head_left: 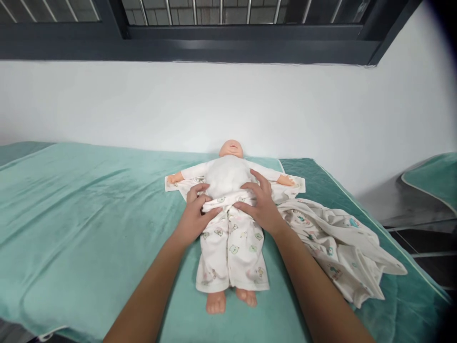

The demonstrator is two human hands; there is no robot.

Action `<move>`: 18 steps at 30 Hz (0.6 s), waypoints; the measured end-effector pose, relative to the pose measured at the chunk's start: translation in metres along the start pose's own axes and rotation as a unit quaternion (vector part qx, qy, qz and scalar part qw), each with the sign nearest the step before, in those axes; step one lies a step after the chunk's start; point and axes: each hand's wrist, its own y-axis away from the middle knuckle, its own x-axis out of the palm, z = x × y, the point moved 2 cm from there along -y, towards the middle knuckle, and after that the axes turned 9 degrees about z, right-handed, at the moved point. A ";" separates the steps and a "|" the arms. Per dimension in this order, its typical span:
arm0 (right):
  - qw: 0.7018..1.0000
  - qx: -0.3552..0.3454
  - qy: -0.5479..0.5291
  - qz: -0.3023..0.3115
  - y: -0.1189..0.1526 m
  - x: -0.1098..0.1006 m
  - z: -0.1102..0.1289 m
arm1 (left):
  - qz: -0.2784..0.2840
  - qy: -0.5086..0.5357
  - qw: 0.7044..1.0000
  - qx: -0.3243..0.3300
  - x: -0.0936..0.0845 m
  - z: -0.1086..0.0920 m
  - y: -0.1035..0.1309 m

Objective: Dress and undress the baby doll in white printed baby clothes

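1. Your left hand (197, 212) grips the waistband of the trousers (245, 250) at one side, fingers curled above it and thumb below.
2. Your right hand (260, 200) touches the same waistband at the other side. Its fingers are spread, the index reaching up over the white top (228, 174); you cannot tell from this view whether it pinches the fabric.
3. The doll (232, 148) lies on its back between your forearms, head near the wall (214, 105), bare feet (216, 303) toward you.
4. Its arms stretch out to both sides, in the top's long sleeves.
5. A printed shirt (300, 186) lies spread beneath the doll's upper body, its sleeves under the doll's arms.
6. The trousers, printed with small animals, cover both legs down to the ankles.
7. Just beside your right forearm lies a crumpled, printed cloth (352, 243).
8. Everything rests on green covers (82, 224), below a barred window (221, 12) with a dark frame.
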 end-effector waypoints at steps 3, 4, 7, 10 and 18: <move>1.000 -0.003 0.013 -0.019 0.000 -0.001 -0.001 | -0.009 -0.026 1.000 0.007 -0.001 -0.003 0.012; 0.999 -0.005 0.018 -0.027 0.001 -0.001 -0.001 | -0.010 -0.026 1.000 0.005 -0.001 -0.004 0.015; 0.998 -0.018 0.040 -0.042 0.001 -0.003 0.001 | -0.015 -0.003 1.000 -0.019 0.000 -0.005 0.015; 0.996 -0.037 0.071 -0.046 0.000 -0.006 0.005 | -0.022 0.013 0.999 -0.034 0.001 -0.003 0.011; 0.994 -0.034 0.102 -0.026 0.029 -0.006 0.031 | -0.039 -0.011 0.999 -0.022 0.002 0.003 0.009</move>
